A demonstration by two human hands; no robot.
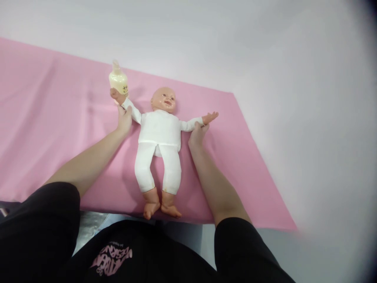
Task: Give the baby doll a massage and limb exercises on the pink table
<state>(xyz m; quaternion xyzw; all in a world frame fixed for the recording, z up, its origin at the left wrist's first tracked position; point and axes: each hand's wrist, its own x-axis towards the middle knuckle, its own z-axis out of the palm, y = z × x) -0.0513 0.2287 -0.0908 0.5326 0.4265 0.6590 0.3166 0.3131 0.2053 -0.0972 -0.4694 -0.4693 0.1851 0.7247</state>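
Note:
A baby doll (160, 127) with a white cloth body lies on its back, head away from me and bare feet toward me. Its arms are stretched out to both sides. My left hand (125, 118) is closed around the doll's forearm on the left, just below its wrist. On the other side, my right hand (199, 133) grips the opposite forearm near the wrist. A pump bottle (118, 79) of pale yellow liquid stands beyond my left hand, partly covered by the doll's hand.
Pink cloth (235, 157) covers the table, with soft folds at the left. Its right edge slants down toward me, and a pale wall or floor surface lies beyond. The table's front edge runs close to my body.

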